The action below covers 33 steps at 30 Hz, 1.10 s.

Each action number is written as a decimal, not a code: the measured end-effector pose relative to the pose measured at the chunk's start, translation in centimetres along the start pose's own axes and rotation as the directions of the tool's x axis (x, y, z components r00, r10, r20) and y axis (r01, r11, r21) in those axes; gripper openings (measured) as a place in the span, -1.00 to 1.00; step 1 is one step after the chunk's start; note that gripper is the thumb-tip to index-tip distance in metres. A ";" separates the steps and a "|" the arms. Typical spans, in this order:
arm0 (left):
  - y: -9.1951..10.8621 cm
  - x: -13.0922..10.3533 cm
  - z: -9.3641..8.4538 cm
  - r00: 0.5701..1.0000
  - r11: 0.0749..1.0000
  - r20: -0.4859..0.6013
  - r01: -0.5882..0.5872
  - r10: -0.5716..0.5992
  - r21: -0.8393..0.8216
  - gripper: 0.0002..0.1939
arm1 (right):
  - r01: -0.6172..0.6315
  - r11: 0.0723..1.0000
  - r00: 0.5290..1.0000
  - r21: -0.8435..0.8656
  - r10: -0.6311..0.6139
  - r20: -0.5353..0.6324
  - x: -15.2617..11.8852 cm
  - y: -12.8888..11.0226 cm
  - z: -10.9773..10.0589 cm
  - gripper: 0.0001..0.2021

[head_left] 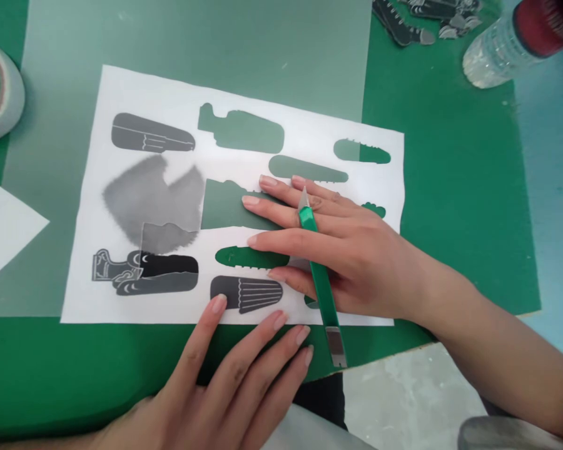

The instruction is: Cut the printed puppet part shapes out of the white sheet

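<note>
My right fingers [286,240] are spreading over the white sheet [126,87] on the green table [450,219], loosely gripping the craft knife [326,297] between them. My left fingers [234,359] are lying open, one tip touching the striped figure [260,295]. Around my right fingers, several cut-out openings [248,132] are showing; beyond my left fingertips, some dark figures [145,132] are seemingly remaining uncut.

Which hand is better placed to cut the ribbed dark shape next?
Probably the right. The right hand holds the green knife between its fingers, blade pointing away, though it may need a regrip. The left hand has no tool; one fingertip rests on the ribbed dark shape.
</note>
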<state>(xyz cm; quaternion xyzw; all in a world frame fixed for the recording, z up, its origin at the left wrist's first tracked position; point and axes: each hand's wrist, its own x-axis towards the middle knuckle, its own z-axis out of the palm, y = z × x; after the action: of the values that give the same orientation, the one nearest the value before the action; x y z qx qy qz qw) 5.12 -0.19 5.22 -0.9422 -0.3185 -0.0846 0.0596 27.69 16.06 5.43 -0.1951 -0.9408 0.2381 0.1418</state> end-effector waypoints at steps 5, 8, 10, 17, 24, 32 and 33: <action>-0.1 0.0 0.0 1.000 1.000 0.004 -0.012 0.012 0.005 -0.37 | -0.005 1.000 1.000 -0.016 0.006 0.009 0.1 -0.1 0.0 -0.75; -0.1 0.0 0.0 1.000 1.000 0.006 -0.014 0.014 -0.005 -0.38 | 0.001 1.000 1.000 -0.013 -0.001 0.007 0.1 -0.1 -0.1 -0.75; -0.1 -0.1 0.0 1.000 1.000 0.007 -0.016 0.017 -0.014 -0.38 | 0.002 1.000 1.000 0.002 -0.002 0.003 0.1 -0.1 -0.1 -0.74; 0.0 -0.1 0.2 1.000 1.000 -0.016 -0.005 0.005 -0.015 -0.39 | -0.013 1.000 1.000 0.006 0.013 0.014 0.0 -0.1 0.0 -0.74; 0.0 -0.1 0.2 1.000 1.000 -0.012 -0.015 0.015 -0.002 -0.38 | -0.009 1.000 1.000 0.004 0.009 -0.001 0.1 -0.1 0.0 -0.73; -0.1 -0.2 0.0 0.999 1.000 0.026 -0.019 0.019 0.009 -0.35 | -0.017 1.000 1.000 0.009 0.017 0.008 0.1 -0.1 -0.1 -0.73; -0.1 -0.2 -0.1 0.999 1.000 0.036 -0.018 0.018 0.002 -0.34 | -0.019 1.000 1.000 0.004 0.019 0.011 0.1 -0.1 -0.1 -0.74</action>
<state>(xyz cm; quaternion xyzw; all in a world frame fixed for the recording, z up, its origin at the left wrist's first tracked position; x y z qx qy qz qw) 4.90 -0.18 5.29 -0.9464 -0.3111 -0.0670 0.0557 27.58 16.08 5.64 -0.2026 -0.9391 0.2426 0.1348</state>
